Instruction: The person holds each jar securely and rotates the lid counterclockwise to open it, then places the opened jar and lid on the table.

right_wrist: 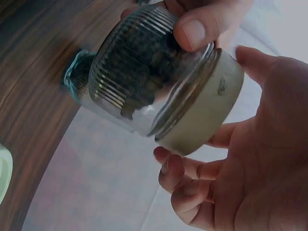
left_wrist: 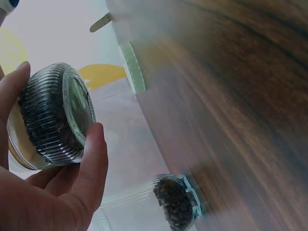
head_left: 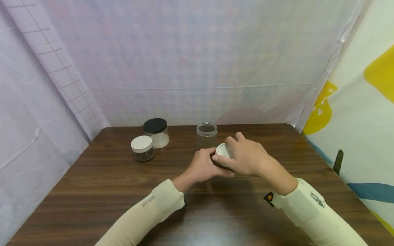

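My left hand [head_left: 202, 165] grips a small ribbed clear jar [left_wrist: 53, 115] full of dark pieces, held up above the table and tilted. Its white lid [head_left: 224, 150] sits at the jar's mouth, and in the right wrist view it looks cream. The fingers and thumb of my right hand [head_left: 247, 155] are spread around the rim of this lid. Just behind the hands stands a taller clear jar [head_left: 207, 136] without a lid. Dark brown pieces [left_wrist: 175, 204] fill its bottom, as the left wrist view shows.
To the left on the wooden table [head_left: 101, 191] stand a low clear jar with a white lid [head_left: 141, 143] and a larger one with a black lid [head_left: 155, 125]. A pale green round piece [left_wrist: 133, 68] lies on the table. Cloth [head_left: 197, 61] hangs along the back edge.
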Tool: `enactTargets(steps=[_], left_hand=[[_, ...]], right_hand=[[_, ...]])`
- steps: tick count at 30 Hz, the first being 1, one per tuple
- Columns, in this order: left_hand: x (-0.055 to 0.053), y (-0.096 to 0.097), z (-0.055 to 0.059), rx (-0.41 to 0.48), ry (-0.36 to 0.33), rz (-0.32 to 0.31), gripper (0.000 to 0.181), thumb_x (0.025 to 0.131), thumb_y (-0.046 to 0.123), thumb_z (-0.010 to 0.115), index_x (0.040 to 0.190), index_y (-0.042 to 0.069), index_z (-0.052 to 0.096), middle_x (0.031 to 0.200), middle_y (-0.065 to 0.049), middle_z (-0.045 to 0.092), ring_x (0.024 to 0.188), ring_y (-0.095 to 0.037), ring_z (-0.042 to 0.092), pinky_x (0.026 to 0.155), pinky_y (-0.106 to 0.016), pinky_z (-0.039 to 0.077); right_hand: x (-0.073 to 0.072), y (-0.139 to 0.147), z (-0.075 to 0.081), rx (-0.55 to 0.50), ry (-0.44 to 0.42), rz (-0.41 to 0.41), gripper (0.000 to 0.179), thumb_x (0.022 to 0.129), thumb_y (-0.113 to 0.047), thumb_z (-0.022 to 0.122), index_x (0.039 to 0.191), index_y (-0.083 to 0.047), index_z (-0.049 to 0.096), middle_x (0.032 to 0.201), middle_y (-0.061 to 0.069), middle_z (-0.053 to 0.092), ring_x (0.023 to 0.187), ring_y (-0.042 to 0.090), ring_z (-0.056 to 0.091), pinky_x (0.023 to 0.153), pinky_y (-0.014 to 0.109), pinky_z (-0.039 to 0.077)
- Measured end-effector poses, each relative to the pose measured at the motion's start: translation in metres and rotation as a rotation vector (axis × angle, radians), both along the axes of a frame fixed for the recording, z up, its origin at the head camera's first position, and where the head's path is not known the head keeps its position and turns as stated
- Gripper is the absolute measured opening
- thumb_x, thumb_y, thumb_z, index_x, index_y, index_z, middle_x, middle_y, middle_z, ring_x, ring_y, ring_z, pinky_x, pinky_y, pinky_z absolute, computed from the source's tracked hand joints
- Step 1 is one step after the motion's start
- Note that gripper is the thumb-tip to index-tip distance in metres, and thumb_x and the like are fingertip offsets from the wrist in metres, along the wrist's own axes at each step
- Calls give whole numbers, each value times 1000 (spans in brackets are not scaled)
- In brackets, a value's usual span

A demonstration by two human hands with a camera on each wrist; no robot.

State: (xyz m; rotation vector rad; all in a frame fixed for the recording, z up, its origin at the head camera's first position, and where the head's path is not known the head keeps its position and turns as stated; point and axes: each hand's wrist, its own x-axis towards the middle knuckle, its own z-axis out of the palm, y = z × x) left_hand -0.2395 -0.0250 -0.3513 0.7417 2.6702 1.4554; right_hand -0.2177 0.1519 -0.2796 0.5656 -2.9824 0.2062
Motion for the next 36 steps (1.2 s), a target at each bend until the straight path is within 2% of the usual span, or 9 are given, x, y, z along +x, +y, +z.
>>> enactTargets(steps=[4,10,15,20,26,29,32,34,36], left_hand=[[0,0,1,-7,-7,4,67,65,50,94,122,26,69,112,9,74,101,-9,69,85,-29,57],[1,-1,2,-14,-2,24,69,61,53,95,120,27,70,109,10,74,100,-9,68,86,-32,56],[0,-2,1,-49,36,43,69,60,53,95,119,26,70,109,11,74,101,-9,67,90,-34,55],[0,-2,1,-70,52,70,70,62,51,94,120,20,69,110,6,74,101,-13,67,89,-34,55],[0,-2,0,-69,48,78,70,62,50,94,119,17,68,109,4,74,100,-13,68,87,-34,55],[0,-3,1,-47,32,60,68,62,50,94,117,20,69,107,6,74,98,-11,68,86,-33,56],[0,-2,2,-18,8,30,65,63,51,94,117,24,70,106,10,74,96,-7,68,85,-31,56],[1,-1,3,-6,3,20,67,61,51,95,118,26,71,105,11,74,95,-5,68,83,-30,56],[1,0,3,-10,15,21,68,61,50,95,120,25,70,104,10,74,94,-6,68,82,-28,56]], right_hand=[[0,-1,-1,-6,14,39,68,92,-68,55,131,-12,58,112,12,53,69,20,55,57,36,47],[2,-1,1,13,44,100,60,93,-55,59,138,-15,57,118,11,55,83,21,56,60,34,46],[5,1,3,14,61,189,60,89,-43,63,143,-18,54,123,7,55,91,22,54,66,34,48],[4,3,4,3,66,297,67,79,-34,68,143,-18,54,131,3,53,98,23,53,79,40,49],[3,4,7,-1,51,352,71,75,-30,70,143,-20,53,136,1,52,104,24,54,82,43,50],[4,4,11,-10,30,319,76,85,-37,68,153,-20,40,144,4,49,110,26,56,84,44,51],[4,3,14,-18,48,225,82,95,-56,59,160,-19,26,150,10,45,118,33,56,88,48,52],[4,2,15,-17,70,140,84,96,-67,49,161,-19,24,150,13,45,119,38,55,86,52,53],[3,0,15,-10,87,60,84,96,-72,43,158,-16,31,144,15,49,115,40,57,83,55,53]])
